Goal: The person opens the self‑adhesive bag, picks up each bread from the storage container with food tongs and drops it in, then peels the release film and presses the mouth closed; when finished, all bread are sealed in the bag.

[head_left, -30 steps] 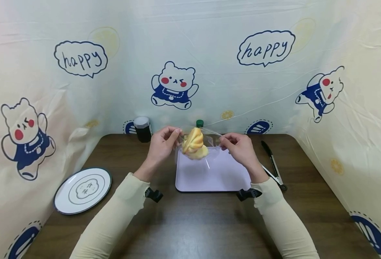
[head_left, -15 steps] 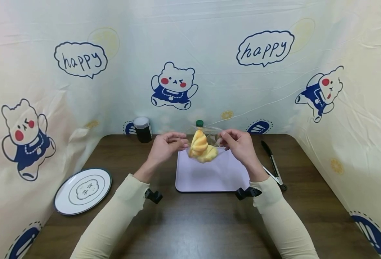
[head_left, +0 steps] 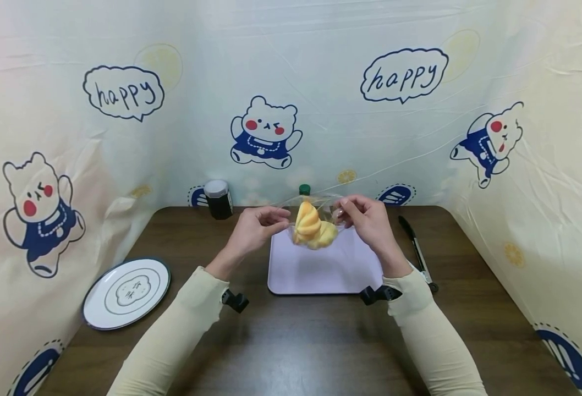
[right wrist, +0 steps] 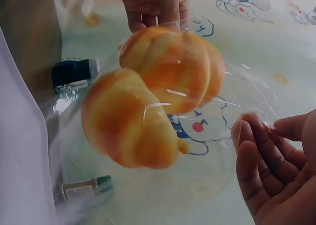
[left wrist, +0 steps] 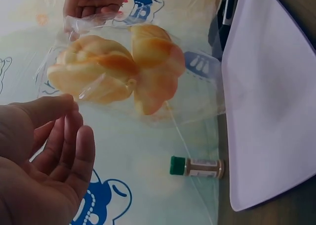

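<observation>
A clear plastic bag with bread rolls inside is held up over the far part of a lilac board. The rolls are golden, ridged and twisted, and two show. My left hand pinches the bag's left edge between thumb and forefinger, close beside one roll. On the other side my right hand pinches the bag near its upper right edge, with some film bunched at the fingertips. In the left wrist view, the left hand's other fingers are loosely bent.
A white plate lies at the left. At the back stand a dark jar with a grey lid and a small green-capped bottle. Black-tipped tongs lie right of the board, beside my right forearm.
The bag and rolls have shifted right and slightly down. My left hand has moved right, its fingers loosening and then pinching the bag again. My right hand has risen a little.
</observation>
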Demonstrator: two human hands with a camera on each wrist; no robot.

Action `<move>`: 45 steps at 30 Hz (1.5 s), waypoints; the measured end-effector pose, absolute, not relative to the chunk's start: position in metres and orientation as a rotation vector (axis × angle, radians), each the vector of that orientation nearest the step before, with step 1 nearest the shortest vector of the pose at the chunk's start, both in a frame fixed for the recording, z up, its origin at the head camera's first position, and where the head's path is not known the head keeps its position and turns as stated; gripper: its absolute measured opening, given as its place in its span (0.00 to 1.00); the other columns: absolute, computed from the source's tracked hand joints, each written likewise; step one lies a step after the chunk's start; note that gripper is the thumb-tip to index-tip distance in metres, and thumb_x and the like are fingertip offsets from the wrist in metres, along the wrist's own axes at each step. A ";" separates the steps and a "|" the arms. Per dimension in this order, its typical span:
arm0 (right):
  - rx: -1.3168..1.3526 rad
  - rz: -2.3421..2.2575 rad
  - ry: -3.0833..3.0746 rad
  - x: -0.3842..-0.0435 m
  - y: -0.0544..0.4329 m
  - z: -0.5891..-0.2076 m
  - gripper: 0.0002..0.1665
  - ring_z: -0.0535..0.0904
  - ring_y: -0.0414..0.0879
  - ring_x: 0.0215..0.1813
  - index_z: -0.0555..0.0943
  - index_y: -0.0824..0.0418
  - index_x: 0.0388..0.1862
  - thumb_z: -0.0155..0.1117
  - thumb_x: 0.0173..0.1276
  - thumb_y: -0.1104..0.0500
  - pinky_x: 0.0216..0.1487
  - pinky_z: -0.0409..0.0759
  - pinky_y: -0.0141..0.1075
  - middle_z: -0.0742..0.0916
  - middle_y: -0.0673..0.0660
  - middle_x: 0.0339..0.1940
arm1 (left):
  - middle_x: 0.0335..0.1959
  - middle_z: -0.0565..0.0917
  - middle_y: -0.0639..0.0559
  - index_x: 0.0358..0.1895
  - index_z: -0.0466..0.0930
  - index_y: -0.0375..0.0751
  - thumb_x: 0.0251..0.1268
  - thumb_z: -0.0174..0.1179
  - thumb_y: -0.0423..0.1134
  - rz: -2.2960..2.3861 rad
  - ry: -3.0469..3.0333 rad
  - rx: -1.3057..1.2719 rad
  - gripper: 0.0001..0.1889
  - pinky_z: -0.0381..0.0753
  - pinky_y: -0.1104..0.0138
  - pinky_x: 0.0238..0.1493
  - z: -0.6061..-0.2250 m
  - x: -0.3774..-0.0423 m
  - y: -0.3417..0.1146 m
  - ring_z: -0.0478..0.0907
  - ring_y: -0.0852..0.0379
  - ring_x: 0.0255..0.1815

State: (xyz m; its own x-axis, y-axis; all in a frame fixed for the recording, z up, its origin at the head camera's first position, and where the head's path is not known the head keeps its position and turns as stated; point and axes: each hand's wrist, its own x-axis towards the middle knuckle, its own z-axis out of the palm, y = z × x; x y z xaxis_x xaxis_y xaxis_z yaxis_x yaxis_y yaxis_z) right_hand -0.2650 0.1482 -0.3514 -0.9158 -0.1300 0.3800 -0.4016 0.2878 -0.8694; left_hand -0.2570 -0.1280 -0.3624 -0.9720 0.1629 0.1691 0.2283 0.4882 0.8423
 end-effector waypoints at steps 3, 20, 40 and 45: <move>0.450 1.658 -2.349 -0.266 0.151 -0.351 0.18 0.85 0.43 0.33 0.86 0.64 0.43 0.60 0.75 0.50 0.36 0.85 0.32 0.88 0.63 0.36 | 0.43 0.88 0.56 0.46 0.89 0.56 0.64 0.67 0.49 -1.491 -2.637 -0.368 0.09 0.84 0.63 0.41 -0.361 -0.257 -0.130 0.81 0.53 0.41; 0.443 1.599 -2.504 -0.270 0.156 -0.361 0.25 0.83 0.52 0.41 0.85 0.60 0.46 0.55 0.76 0.41 0.37 0.79 0.36 0.89 0.61 0.40 | 0.42 0.86 0.47 0.43 0.84 0.43 0.68 0.62 0.55 -1.629 -2.296 -0.418 0.18 0.87 0.65 0.43 -0.352 -0.254 -0.121 0.83 0.53 0.39; 0.845 1.100 -2.942 -0.262 0.136 -0.405 0.05 0.77 0.41 0.30 0.88 0.51 0.32 0.70 0.65 0.52 0.32 0.76 0.34 0.87 0.47 0.26 | 0.45 0.88 0.42 0.45 0.83 0.35 0.69 0.62 0.49 -1.650 -2.058 -0.244 0.18 0.86 0.71 0.40 -0.344 -0.260 -0.123 0.83 0.52 0.43; 0.904 1.042 -2.944 -0.267 0.144 -0.410 0.05 0.77 0.40 0.30 0.88 0.51 0.31 0.70 0.66 0.53 0.33 0.77 0.33 0.88 0.48 0.26 | 0.44 0.87 0.37 0.45 0.82 0.31 0.71 0.61 0.43 -1.624 -2.049 -0.185 0.15 0.82 0.78 0.39 -0.335 -0.254 -0.123 0.81 0.50 0.44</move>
